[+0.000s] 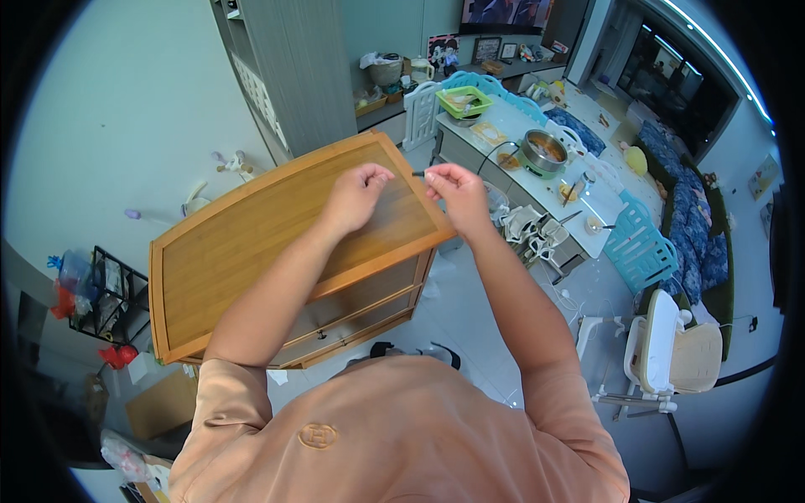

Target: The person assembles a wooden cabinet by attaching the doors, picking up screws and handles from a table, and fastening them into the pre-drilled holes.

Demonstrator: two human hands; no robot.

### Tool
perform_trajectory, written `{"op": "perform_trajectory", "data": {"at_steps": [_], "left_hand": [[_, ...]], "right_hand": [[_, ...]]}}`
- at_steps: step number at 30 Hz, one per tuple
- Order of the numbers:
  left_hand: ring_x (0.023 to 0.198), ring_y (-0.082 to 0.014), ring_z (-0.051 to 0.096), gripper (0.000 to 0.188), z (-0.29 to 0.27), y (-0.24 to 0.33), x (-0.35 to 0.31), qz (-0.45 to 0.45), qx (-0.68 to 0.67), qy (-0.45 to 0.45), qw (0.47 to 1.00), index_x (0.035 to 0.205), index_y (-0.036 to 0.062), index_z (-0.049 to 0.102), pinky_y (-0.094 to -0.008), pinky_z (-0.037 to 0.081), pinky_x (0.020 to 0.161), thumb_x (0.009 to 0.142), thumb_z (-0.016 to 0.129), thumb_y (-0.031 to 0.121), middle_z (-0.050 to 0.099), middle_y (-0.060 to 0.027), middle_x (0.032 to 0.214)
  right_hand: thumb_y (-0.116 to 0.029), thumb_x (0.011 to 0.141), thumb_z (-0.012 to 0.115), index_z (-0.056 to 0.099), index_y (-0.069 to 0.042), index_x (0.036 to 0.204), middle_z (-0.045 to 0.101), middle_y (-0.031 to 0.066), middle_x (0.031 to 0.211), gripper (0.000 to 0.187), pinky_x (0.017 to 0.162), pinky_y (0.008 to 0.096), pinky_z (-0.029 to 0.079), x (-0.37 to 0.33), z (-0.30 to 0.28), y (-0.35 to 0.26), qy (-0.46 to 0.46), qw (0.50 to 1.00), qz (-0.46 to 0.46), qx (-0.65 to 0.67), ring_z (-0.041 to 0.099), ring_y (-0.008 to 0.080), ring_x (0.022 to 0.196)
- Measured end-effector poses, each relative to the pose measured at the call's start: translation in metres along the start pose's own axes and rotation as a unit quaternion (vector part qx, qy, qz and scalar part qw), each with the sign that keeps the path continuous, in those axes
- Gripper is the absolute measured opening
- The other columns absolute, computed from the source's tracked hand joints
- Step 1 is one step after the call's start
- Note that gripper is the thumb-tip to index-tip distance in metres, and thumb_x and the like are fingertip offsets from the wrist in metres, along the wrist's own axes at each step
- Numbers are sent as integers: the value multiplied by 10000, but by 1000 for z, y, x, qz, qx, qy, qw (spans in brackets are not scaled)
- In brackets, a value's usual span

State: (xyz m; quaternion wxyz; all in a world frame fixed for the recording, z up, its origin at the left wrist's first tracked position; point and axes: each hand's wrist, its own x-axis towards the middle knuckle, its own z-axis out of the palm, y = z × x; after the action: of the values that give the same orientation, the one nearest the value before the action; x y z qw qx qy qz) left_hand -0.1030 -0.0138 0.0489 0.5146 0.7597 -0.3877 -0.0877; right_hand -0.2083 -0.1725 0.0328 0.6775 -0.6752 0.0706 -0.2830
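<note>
Two hands over one wooden cabinet [251,260]. Left hand [356,197] and right hand [457,191] both pinched narrow on the ends of one thin dark strand [417,174], held above the cabinet top near its far right corner. Raised rim edges the top. One high chair [667,348] stands well apart right; open floor between.

Dark flat screen [506,12] at top centre (partly cropped), brown cardboard box [161,405] lower left
</note>
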Motion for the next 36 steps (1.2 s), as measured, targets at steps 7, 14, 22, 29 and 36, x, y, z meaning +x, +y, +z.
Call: {"op": "perform_trajectory", "data": {"at_steps": [7,14,22,29,36], "left_hand": [[669,-224,577,251,-12,-18,46,-92,179,59,978,996,56,602,-331,455,630,825,541,229,608,-108,739],[625,-237,561,265,19,-53,83,-150,292,153,932,1055,78,595,-341,447,609,841,529,221,596,-109,719],[821,-305,597,291,35,-61,73,-200,450,233,839,1076,94,589,-382,474,711,840,532,254,621,-153,926],[767,-287,600,261,36,-58,78,-209,457,243,829,1055,123,604,-369,477,663,838,541,252,628,-130,907],[755,-286,603,235,36,-55,80,-239,444,254,826,1007,128,608,-382,477,654,823,548,261,633,-112,841]], "right_hand": [[-125,823,594,607,-13,909,603,11,766,142,596,204,427,84,-6,41,-30,997,60,24,548,81,653],[-131,818,601,616,-22,898,607,12,765,136,587,206,424,146,-10,105,-137,982,125,39,547,77,652],[-107,799,614,628,-14,825,591,-1,691,97,526,206,404,151,14,135,-193,959,184,96,523,62,599],[-104,797,615,628,-9,816,580,-2,673,98,533,204,405,157,20,147,-190,950,182,169,521,67,592],[-105,795,616,626,-5,807,576,0,659,101,543,207,412,167,31,156,-218,945,169,175,518,65,586]]}}
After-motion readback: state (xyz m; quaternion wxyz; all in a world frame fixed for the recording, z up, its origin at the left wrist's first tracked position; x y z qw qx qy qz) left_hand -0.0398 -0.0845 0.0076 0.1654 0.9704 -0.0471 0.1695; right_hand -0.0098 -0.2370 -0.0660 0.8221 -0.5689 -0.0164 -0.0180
